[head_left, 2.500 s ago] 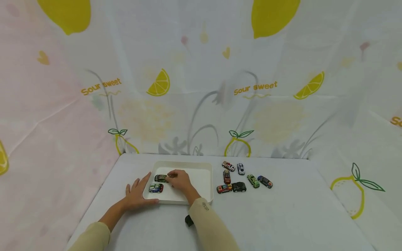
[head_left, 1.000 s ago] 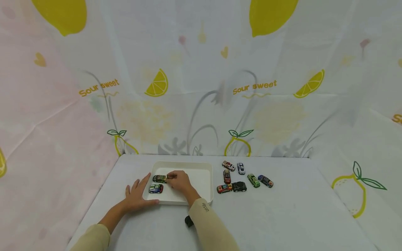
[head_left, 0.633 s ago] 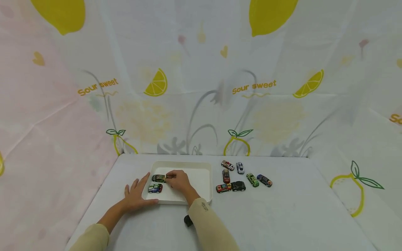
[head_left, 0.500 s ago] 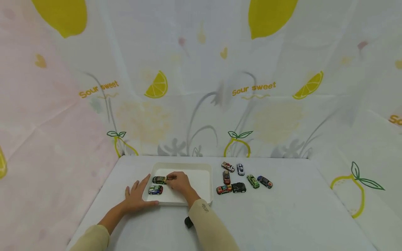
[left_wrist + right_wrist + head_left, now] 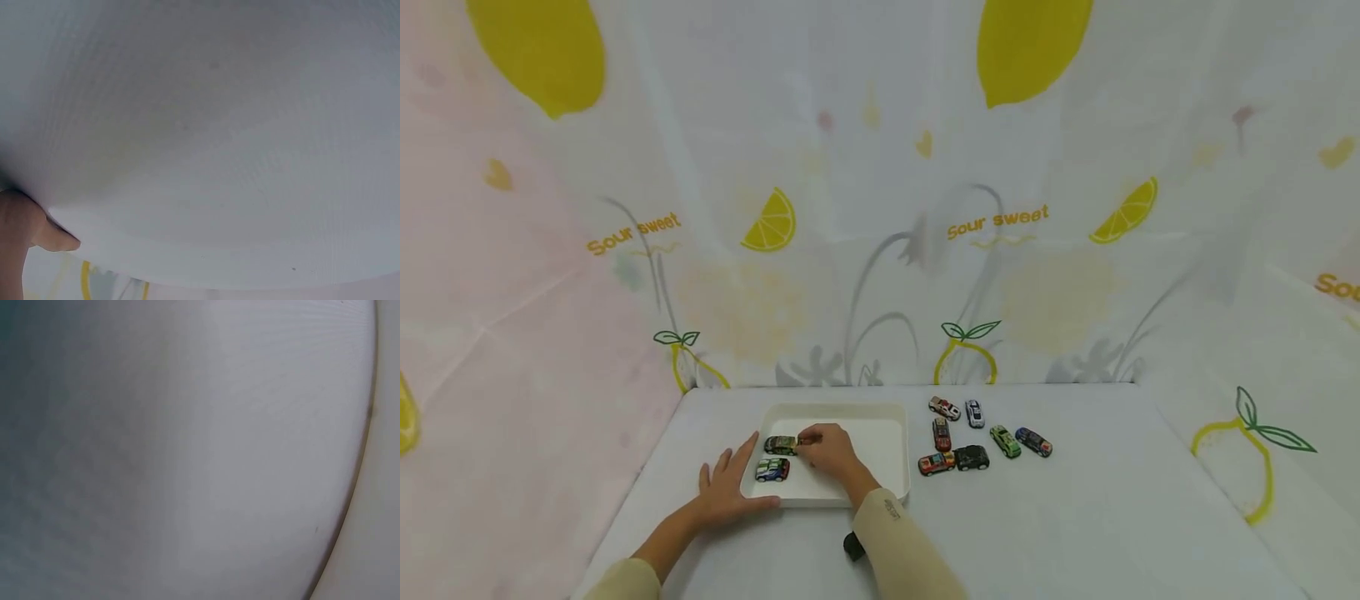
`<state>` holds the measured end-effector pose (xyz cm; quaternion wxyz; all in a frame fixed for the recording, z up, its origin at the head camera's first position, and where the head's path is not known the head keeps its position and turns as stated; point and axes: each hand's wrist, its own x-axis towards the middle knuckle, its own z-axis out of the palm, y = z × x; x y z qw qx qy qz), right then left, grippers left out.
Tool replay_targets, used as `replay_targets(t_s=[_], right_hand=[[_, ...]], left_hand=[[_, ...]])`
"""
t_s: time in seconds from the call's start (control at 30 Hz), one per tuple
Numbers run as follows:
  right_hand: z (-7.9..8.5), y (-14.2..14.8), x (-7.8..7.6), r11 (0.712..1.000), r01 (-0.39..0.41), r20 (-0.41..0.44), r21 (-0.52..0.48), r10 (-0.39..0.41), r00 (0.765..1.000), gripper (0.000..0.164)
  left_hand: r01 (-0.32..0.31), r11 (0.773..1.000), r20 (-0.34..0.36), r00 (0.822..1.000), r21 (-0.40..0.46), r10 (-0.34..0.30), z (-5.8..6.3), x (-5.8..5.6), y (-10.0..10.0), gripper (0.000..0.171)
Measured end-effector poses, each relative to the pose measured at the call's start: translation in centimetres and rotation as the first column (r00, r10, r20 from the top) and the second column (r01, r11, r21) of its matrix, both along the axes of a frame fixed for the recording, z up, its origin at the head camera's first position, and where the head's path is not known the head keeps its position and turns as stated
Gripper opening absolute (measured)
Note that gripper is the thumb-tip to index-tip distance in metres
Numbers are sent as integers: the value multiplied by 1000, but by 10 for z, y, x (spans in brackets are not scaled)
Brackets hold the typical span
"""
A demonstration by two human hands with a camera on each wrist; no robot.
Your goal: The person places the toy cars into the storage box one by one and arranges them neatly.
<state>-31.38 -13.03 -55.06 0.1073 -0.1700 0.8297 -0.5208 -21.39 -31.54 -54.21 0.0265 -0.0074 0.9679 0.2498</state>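
A shallow white tray lies on the table. In it, my right hand has its thumb and fingertips at the right end of a dark green toy car, pinching it and partly hiding it. Just in front of that car sits a green, white and blue toy car. My left hand, fingers spread, rests against the tray's front left corner. Its wrist view catches only part of the hand at the lower left. The right wrist view has mostly blurred white surface.
Right of the tray are several toy cars, among them a red one, a black one, a light green one and a blue one. A small black object shows beside my right sleeve. Lemon-print cloth hangs behind.
The dark green car has slid slightly left in the tray with my right hand. My left hand stays at the corner. The head view has tilted up a little.
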Motion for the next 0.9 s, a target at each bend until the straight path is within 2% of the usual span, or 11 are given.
replay_targets(t_s=[0.3,0.5,0.63,0.77,0.83,0.9], right_hand=[[-3,0,-4,1000,-11,23,-5,11,1000,22],[4,2,-5,999,-15,-1,49,15,1000,26],[10,3,-4,997,-5,26,81,3,1000,34],[15,6,0,996,-13,67,86,7,998,45],[18,9,2,995,-28,50,96,23,998,51],[24,12,5,990,-49,-6,135,51,999,55]], left_hand=[[3,1000,-30,1000,17,-2,-5,-2,-1,111],[-1,1000,-42,999,8,1,-4,-6,0,111],[5,1000,-39,999,18,-5,-5,-8,2,113],[8,1000,-23,1000,10,-8,-5,-6,2,114],[11,1000,-23,1000,2,-11,-5,-3,1,114],[10,1000,-23,1000,4,-9,-5,0,0,114]])
